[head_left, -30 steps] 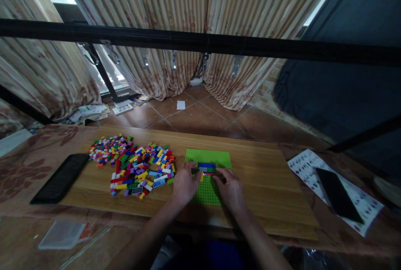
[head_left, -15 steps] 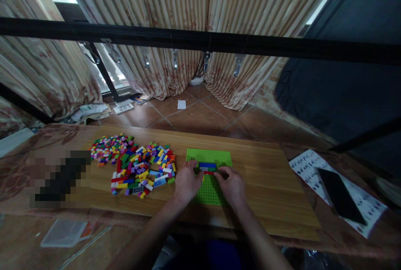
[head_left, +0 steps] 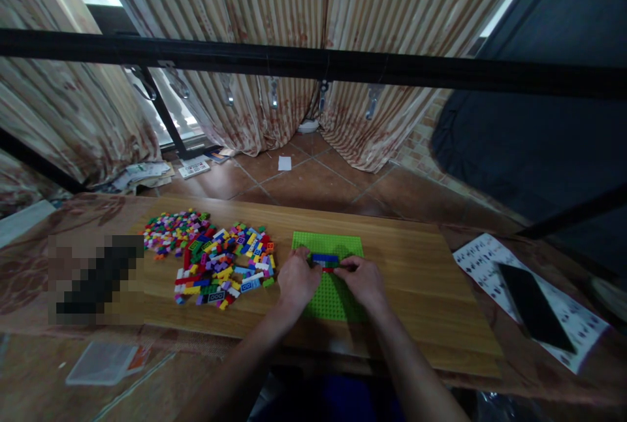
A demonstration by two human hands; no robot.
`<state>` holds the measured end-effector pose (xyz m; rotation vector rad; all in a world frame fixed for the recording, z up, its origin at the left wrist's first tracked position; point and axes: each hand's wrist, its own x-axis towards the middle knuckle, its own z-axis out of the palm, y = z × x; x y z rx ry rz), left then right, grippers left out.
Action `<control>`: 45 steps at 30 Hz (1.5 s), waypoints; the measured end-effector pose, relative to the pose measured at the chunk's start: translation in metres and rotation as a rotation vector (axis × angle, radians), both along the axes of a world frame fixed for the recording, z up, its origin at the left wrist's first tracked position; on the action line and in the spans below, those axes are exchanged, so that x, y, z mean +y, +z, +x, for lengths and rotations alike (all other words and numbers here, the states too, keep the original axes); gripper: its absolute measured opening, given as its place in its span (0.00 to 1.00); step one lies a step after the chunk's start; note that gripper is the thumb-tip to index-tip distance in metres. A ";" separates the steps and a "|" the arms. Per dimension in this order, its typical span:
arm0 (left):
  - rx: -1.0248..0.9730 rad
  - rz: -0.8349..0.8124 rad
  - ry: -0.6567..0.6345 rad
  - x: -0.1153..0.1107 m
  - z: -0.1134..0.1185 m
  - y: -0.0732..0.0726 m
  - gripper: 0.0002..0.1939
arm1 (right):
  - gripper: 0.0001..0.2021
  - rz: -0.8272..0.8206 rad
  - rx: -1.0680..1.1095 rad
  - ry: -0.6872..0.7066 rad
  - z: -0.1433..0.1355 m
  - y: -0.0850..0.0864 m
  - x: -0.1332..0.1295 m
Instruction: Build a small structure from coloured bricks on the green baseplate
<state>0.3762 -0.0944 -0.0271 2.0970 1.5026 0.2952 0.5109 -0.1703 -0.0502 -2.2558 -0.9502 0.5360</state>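
Bricks: mixed-colour plastic pile, towards the brown wooden board's left end.
Left hand: at the red plastic brick's left end; we cannot tell its grip.
Baseplate: light-green studded plastic, blue plastic brick upon it; we're likely seating the red brick just nearside, which calls for even pressure.
Right hand: apart from our left, pinching the red brick's right end.

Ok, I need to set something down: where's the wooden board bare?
Widest bare patch: between right hand and printed sheet. A narrow strip separates the brick piles from the green baseplate. Crowded: those piles and the baseplate's middle, by the left hand.
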 end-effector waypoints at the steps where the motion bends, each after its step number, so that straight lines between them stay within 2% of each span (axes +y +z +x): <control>1: 0.003 -0.007 0.007 0.000 0.001 0.000 0.18 | 0.07 -0.025 0.017 0.008 0.003 0.001 0.002; 7: 0.023 -0.092 0.025 0.005 0.005 0.001 0.14 | 0.06 -0.099 0.057 0.032 0.013 0.002 0.011; 14: 0.036 -0.156 0.047 0.011 0.009 0.004 0.17 | 0.05 -0.130 0.064 0.032 0.016 0.002 0.015; 20: -0.022 -0.154 0.030 0.011 0.007 0.001 0.15 | 0.06 -0.044 0.090 0.052 0.016 0.001 0.012; 26: -0.175 -0.116 -0.016 0.012 -0.003 0.000 0.13 | 0.12 0.151 0.159 0.019 0.027 0.006 -0.004; 31: -0.370 -0.077 -0.047 -0.003 -0.042 0.007 0.13 | 0.19 0.306 0.203 -0.075 0.024 0.020 -0.039; 34: -0.462 -0.101 -0.073 -0.022 -0.078 0.009 0.13 | 0.19 0.385 0.283 -0.118 0.006 0.019 -0.060; 36: -0.466 -0.146 -0.092 -0.035 -0.101 0.006 0.12 | 0.18 0.348 0.301 -0.101 -0.013 0.014 -0.069; 41: -0.483 -0.215 -0.065 -0.058 -0.149 -0.011 0.10 | 0.17 0.239 0.344 0.112 -0.076 -0.003 -0.075; 45: -0.499 -0.280 0.004 -0.062 -0.175 -0.019 0.11 | 0.13 0.178 0.266 0.313 -0.116 -0.004 -0.069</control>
